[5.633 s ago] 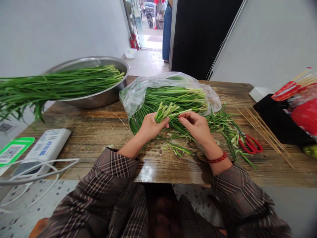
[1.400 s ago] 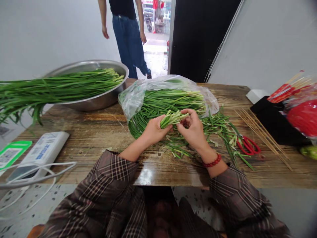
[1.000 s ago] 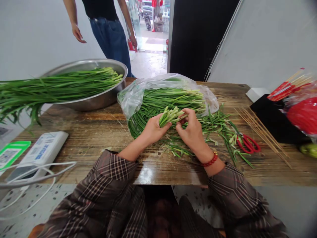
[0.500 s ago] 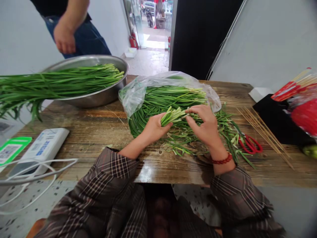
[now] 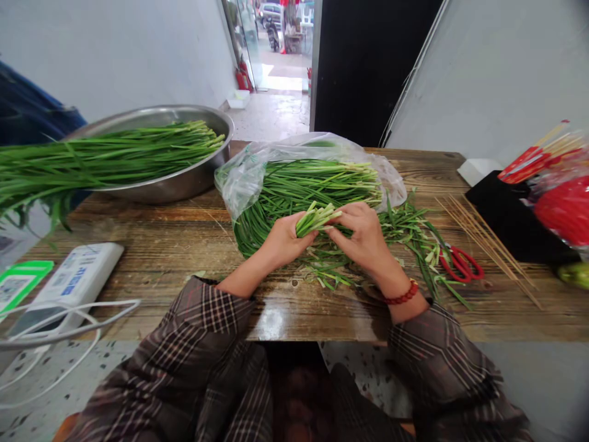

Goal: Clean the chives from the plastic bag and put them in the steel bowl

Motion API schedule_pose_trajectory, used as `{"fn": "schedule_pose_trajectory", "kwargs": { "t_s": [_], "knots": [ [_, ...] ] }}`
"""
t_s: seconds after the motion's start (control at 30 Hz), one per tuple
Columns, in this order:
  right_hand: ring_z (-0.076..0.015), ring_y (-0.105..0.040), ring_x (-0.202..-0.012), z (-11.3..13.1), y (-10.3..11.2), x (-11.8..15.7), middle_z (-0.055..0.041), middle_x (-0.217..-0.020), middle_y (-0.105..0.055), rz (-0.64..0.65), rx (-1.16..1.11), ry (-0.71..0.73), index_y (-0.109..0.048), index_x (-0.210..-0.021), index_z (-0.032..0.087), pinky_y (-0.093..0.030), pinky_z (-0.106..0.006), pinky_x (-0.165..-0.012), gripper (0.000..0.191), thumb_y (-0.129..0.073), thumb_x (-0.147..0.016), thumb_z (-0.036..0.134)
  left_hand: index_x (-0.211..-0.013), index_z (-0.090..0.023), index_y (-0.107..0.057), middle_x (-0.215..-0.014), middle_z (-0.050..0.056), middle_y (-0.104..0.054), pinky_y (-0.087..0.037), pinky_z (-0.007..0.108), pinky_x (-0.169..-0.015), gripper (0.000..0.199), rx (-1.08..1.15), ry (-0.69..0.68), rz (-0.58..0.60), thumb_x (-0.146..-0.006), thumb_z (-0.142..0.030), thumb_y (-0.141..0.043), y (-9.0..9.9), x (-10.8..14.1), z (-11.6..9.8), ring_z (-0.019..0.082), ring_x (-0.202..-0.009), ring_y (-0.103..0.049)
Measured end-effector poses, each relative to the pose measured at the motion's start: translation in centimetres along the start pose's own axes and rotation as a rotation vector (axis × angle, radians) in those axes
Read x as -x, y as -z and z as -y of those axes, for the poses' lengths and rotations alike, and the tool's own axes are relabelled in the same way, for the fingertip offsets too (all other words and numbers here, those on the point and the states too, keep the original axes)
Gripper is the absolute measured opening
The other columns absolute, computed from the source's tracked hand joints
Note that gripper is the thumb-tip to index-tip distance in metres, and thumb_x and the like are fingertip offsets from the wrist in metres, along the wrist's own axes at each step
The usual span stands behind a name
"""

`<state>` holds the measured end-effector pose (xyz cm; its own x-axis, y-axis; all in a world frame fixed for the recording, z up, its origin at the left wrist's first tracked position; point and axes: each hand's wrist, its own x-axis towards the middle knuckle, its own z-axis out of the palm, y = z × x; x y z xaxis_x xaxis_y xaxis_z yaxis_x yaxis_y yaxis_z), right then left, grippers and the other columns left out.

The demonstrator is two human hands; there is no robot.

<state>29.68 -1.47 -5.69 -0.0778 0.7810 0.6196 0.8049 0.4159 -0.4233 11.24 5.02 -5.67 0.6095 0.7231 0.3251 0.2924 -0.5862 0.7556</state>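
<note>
My left hand (image 5: pixel 285 241) is closed around a small bunch of green stalks (image 5: pixel 316 219), their pale cut ends pointing right. At those ends, the thumb and fingers of my right hand (image 5: pixel 361 235) pinch together on the stalk tips. Behind both hands, a larger pile of long green stalks (image 5: pixel 317 178) lies in an open clear plastic bag (image 5: pixel 242 184). Loose trimmings (image 5: pixel 331 276) are scattered below and right of my hands on the wooden table (image 5: pixel 184 245).
A steel bowl (image 5: pixel 170 187) with more stalks stands at the back left, near a person's blue trousers (image 5: pixel 27 110). Front left are a white scale (image 5: pixel 76 273) and cables. Red scissors (image 5: pixel 462 265), thin sticks (image 5: pixel 492 245) and a black box (image 5: pixel 497 215) lie right.
My right hand has moved left and slightly down, closing onto the stalk ends. The person at the back left has moved left, mostly out of view. The view has shifted slightly.
</note>
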Motion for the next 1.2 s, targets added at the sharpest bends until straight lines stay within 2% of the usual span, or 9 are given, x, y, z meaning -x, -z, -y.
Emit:
{"fn": "schedule_pose_trajectory", "kwargs": {
  "t_s": [0.23,0.47,0.57,0.67,0.77,0.87,0.93,1.07,1.2],
  "knots": [
    [-0.0236,-0.053,-0.095,1.0,-0.8,0.2,-0.0055,-0.091,-0.066,0.047,0.149,-0.032,-0.070,-0.081,0.023,-0.039,-0.040,-0.082,0.009,-0.062,-0.083,0.027,-0.085,-0.015,-0.064,-0.078,0.001,-0.067,-0.045,0.025,-0.067,0.011,-0.145,0.019,0.013,-0.080,-0.022,-0.058,-0.5,0.2,0.6,0.014,-0.070,-0.059],
    [-0.0278,-0.050,-0.102,1.6,-1.9,0.6,-0.0103,-0.096,-0.064,0.014,0.243,-0.010,-0.063,-0.090,0.021,-0.038,-0.046,-0.089,0.009,-0.056,-0.084,0.022,-0.083,-0.015,-0.064,-0.075,0.001,-0.066,-0.045,0.024,-0.067,0.011,-0.153,0.031,-0.002,-0.080,-0.023,-0.057,-0.7,0.1,0.3,0.014,-0.068,-0.057],
    [-0.0256,-0.053,-0.097,1.3,-2.9,0.6,-0.0121,-0.098,-0.063,-0.071,0.139,-0.115,-0.058,-0.092,0.019,-0.042,-0.042,-0.084,0.014,-0.045,-0.090,0.022,-0.086,-0.015,-0.065,-0.079,0.001,-0.068,-0.047,0.025,-0.072,0.012,-0.101,0.019,-0.008,-0.079,-0.022,-0.059,-0.6,0.0,0.1,0.015,-0.073,-0.060],
    [-0.0187,-0.058,-0.078,0.1,-2.7,0.2,-0.0061,-0.081,-0.062,-0.172,-0.064,-0.252,-0.054,-0.085,0.021,-0.046,-0.034,-0.073,0.022,-0.036,-0.096,0.026,-0.081,-0.015,-0.064,-0.072,0.000,-0.066,-0.047,0.025,-0.067,0.009,-0.042,0.029,-0.025,-0.079,-0.024,-0.060,-0.3,0.0,0.1,0.014,-0.067,-0.059],
    [-0.0128,-0.058,-0.061,-1.7,-0.9,-0.1,0.0010,-0.069,-0.058,-0.260,-0.252,-0.396,-0.053,-0.082,0.021,-0.045,-0.027,-0.061,0.023,-0.040,-0.096,0.034,-0.073,-0.017,-0.059,-0.060,-0.002,-0.061,-0.045,0.024,-0.059,0.010,0.052,0.072,-0.054,-0.079,-0.025,-0.060,0.1,0.0,0.1,0.012,-0.056,-0.054],
    [-0.0107,-0.059,-0.057,-2.8,1.6,-0.1,0.0019,-0.072,-0.061,-0.360,-0.361,-0.466,-0.059,-0.087,0.020,-0.046,-0.025,-0.057,0.021,-0.047,-0.093,0.038,-0.067,-0.018,-0.055,-0.054,-0.003,-0.058,-0.043,0.024,-0.054,0.016,0.112,0.113,-0.071,-0.079,-0.027,-0.060,0.4,0.0,0.2,0.011,-0.051,-0.052],
    [-0.0117,-0.061,-0.061,-2.8,3.0,-0.1,0.0010,-0.074,-0.064,-0.309,-0.357,-0.413,-0.065,-0.087,0.021,-0.049,-0.027,-0.061,0.020,-0.053,-0.090,0.036,-0.066,-0.017,-0.055,-0.053,-0.003,-0.058,-0.043,0.023,-0.053,0.018,0.130,0.140,-0.076,-0.080,-0.028,-0.060,0.6,0.0,0.2,0.011,-0.050,-0.052],
    [-0.0184,-0.065,-0.092,-1.9,3.6,-0.3,-0.0033,-0.093,-0.071,-0.036,-0.261,-0.168,-0.071,-0.087,0.023,-0.050,-0.038,-0.088,0.011,-0.064,-0.082,0.029,-0.065,-0.016,-0.056,-0.052,-0.003,-0.058,-0.043,0.022,-0.051,0.021,0.181,0.179,-0.079,-0.080,-0.030,-0.061,0.7,0.0,0.1,0.009,-0.048,-0.051],
    [-0.0168,-0.065,-0.088,-1.2,2.1,-0.3,-0.0043,-0.096,-0.072,-0.082,-0.291,-0.218,-0.070,-0.099,0.022,-0.051,-0.035,-0.083,0.018,-0.059,-0.086,0.029,-0.067,-0.016,-0.057,-0.052,-0.003,-0.058,-0.044,0.023,-0.052,0.020,0.198,0.177,-0.057,-0.079,-0.031,-0.063,0.7,0.0,0.0,0.010,-0.049,-0.052]
  ]
}}
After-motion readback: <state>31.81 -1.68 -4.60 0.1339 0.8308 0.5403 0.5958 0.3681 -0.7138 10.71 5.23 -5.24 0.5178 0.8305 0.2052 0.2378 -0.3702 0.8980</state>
